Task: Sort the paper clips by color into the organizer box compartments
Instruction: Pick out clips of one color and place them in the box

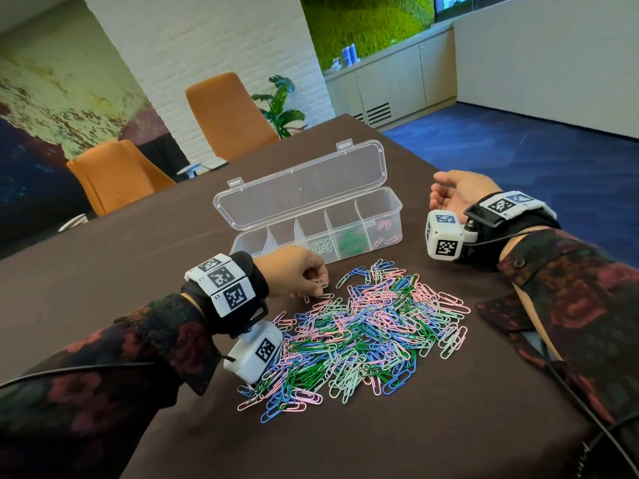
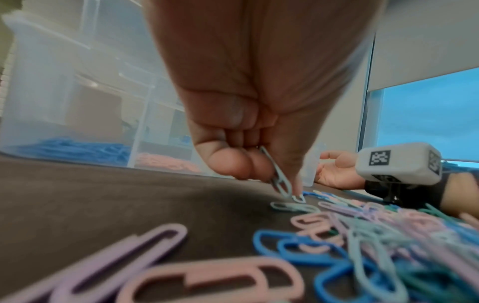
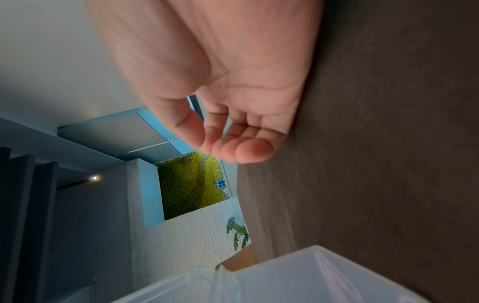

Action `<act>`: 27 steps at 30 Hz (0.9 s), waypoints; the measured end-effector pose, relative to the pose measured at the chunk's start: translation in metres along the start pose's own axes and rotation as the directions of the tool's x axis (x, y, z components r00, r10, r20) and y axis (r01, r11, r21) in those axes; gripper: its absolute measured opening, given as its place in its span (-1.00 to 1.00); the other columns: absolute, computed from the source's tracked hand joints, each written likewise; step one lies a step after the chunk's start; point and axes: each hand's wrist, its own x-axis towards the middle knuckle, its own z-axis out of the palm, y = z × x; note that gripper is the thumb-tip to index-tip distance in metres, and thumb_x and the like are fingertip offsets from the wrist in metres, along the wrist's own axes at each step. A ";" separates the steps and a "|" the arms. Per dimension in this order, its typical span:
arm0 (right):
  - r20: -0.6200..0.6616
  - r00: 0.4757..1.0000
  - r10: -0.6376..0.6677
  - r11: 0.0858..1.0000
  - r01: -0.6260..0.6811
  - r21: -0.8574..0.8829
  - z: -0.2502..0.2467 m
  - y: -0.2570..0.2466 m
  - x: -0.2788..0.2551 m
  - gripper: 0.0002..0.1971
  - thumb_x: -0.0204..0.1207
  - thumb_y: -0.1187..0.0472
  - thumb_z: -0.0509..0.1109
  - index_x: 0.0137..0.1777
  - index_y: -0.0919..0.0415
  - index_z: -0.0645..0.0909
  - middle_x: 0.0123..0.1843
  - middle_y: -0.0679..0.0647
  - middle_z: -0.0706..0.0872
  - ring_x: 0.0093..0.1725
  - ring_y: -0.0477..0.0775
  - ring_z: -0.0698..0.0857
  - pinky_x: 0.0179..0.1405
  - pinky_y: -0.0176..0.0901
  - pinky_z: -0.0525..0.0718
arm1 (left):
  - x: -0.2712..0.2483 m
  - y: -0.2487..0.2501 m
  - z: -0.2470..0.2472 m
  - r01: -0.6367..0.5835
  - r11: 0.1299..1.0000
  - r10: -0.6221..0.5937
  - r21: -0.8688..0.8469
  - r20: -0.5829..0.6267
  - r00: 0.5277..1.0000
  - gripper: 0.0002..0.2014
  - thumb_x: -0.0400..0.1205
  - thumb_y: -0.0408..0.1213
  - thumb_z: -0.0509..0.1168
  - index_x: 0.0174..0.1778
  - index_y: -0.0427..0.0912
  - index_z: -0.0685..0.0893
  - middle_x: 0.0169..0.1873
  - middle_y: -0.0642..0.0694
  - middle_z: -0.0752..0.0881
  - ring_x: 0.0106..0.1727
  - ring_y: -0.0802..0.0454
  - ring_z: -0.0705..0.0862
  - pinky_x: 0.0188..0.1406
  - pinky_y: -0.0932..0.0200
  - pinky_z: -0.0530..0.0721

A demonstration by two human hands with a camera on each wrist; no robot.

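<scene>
Paper clips [image 1: 359, 331] lie heaped on the bench [image 1: 103, 243] before the open organizer box [image 1: 313, 216]. Left hand [image 1: 294, 271] pinches a pale clip [image 2: 278, 180] at the heap's edge; right hand [image 1: 456, 193] rests relaxed, empty, beside the box.

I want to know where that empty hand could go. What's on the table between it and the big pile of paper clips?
Nothing: in the head view, bare brown table lies between the right hand and the paper clip pile.
</scene>
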 end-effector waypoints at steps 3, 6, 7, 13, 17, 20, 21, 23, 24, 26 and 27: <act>-0.002 1.000 -0.002 1.000 0.002 -0.002 0.000 0.000 0.000 -0.92 0.56 0.28 0.35 0.00 0.27 0.54 -0.30 0.06 0.55 -0.42 -0.03 0.52 -0.56 -0.30 0.57 | 0.002 0.003 0.005 -0.013 0.999 0.013 0.051 0.008 1.000 -0.89 0.57 -0.36 0.41 -0.08 -0.15 0.61 -0.37 0.03 0.65 -0.46 0.25 0.58 -0.40 0.33 0.63; -0.007 1.000 -0.007 1.000 0.007 -0.003 0.000 0.000 0.001 -0.89 0.55 0.29 0.35 0.04 0.27 0.54 -0.30 0.06 0.56 -0.42 -0.03 0.53 -0.55 -0.30 0.57 | 0.002 0.006 0.006 -0.032 0.986 0.029 0.161 0.020 0.999 -0.90 0.57 -0.32 0.40 -0.12 -0.13 0.60 -0.39 0.06 0.61 -0.40 0.11 0.57 -0.31 0.25 0.59; -0.010 1.000 -0.004 1.000 0.004 -0.005 -0.001 0.000 0.002 -0.89 0.55 0.28 0.35 0.04 0.27 0.55 -0.30 0.06 0.56 -0.42 -0.03 0.53 -0.55 -0.30 0.57 | 0.002 0.007 0.006 -0.035 0.979 0.030 0.203 0.029 0.999 -0.92 0.58 -0.31 0.40 -0.11 -0.14 0.60 -0.39 0.07 0.59 -0.37 0.07 0.56 -0.31 0.28 0.54; -0.010 1.000 0.015 1.000 -0.015 0.001 0.001 0.000 0.002 -0.94 0.55 0.27 0.35 -0.05 0.25 0.54 -0.32 0.05 0.55 -0.42 -0.03 0.52 -0.58 -0.34 0.56 | -0.001 0.004 0.005 -0.059 0.965 0.045 0.255 0.057 0.997 -0.94 0.60 -0.28 0.35 -0.12 -0.13 0.58 -0.42 0.10 0.54 -0.45 0.21 0.49 -0.41 0.45 0.41; -0.005 1.000 0.021 1.000 -0.021 0.004 0.000 -0.001 0.002 -0.93 0.56 0.26 0.34 -0.05 0.25 0.53 -0.32 0.05 0.54 -0.42 -0.04 0.52 -0.60 -0.36 0.56 | -0.004 -0.003 0.005 -0.031 0.990 0.022 0.135 0.067 0.998 -0.87 0.61 -0.30 0.35 -0.21 -0.05 0.55 -0.43 0.09 0.60 -0.56 0.30 0.52 -0.40 0.42 0.53; -0.005 1.000 0.021 1.000 -0.021 0.002 0.000 -0.001 0.003 -0.93 0.56 0.26 0.34 -0.05 0.25 0.54 -0.32 0.05 0.55 -0.42 -0.04 0.52 -0.60 -0.36 0.56 | -0.006 -0.007 0.005 -0.033 0.995 0.027 0.093 0.067 0.997 -0.87 0.61 -0.31 0.36 -0.21 -0.06 0.56 -0.43 0.07 0.61 -0.49 0.24 0.53 -0.39 0.39 0.54; -0.006 1.000 0.020 1.000 -0.020 0.001 0.000 -0.001 0.003 -0.93 0.56 0.26 0.35 -0.04 0.25 0.54 -0.32 0.05 0.55 -0.42 -0.03 0.52 -0.60 -0.36 0.57 | -0.007 -0.008 0.004 -0.036 0.996 0.031 0.084 0.060 0.998 -0.88 0.60 -0.32 0.36 -0.21 -0.07 0.57 -0.44 0.08 0.61 -0.48 0.21 0.53 -0.40 0.41 0.52; -0.005 1.000 0.017 1.000 -0.017 0.000 0.000 -0.001 0.003 -0.93 0.56 0.26 0.35 -0.04 0.25 0.53 -0.32 0.05 0.54 -0.42 -0.04 0.52 -0.60 -0.36 0.57 | -0.010 -0.008 0.000 -0.043 0.998 0.042 0.040 0.041 0.998 -0.83 0.60 -0.35 0.37 -0.26 -0.06 0.56 -0.48 0.12 0.60 -0.51 0.24 0.52 -0.40 0.40 0.51; -0.002 1.000 0.015 1.000 -0.015 0.001 0.000 -0.001 0.002 -0.93 0.56 0.26 0.35 -0.04 0.25 0.53 -0.32 0.05 0.54 -0.42 -0.04 0.52 -0.60 -0.36 0.57 | -0.011 -0.007 -0.003 -0.046 0.999 0.045 0.003 0.033 0.998 -0.80 0.59 -0.37 0.37 -0.29 -0.05 0.55 -0.50 0.12 0.60 -0.53 0.26 0.53 -0.39 0.38 0.53; -0.001 1.000 0.011 1.000 -0.011 -0.004 0.000 0.000 0.002 -0.93 0.56 0.26 0.35 -0.04 0.25 0.53 -0.32 0.05 0.54 -0.42 -0.04 0.52 -0.59 -0.34 0.56 | -0.013 -0.005 -0.012 -0.056 0.997 0.056 -0.053 0.005 0.998 -0.80 0.59 -0.38 0.38 -0.30 -0.08 0.55 -0.49 0.12 0.61 -0.53 0.26 0.54 -0.40 0.35 0.55; -0.002 1.000 0.008 1.000 -0.008 -0.009 0.000 0.000 0.003 -0.93 0.57 0.26 0.34 -0.04 0.25 0.53 -0.32 0.05 0.54 -0.42 -0.04 0.52 -0.60 -0.33 0.56 | -0.014 -0.004 -0.018 -0.062 0.996 0.061 -0.070 -0.016 0.998 -0.80 0.59 -0.39 0.38 -0.30 -0.11 0.54 -0.48 0.08 0.61 -0.52 0.24 0.54 -0.40 0.34 0.56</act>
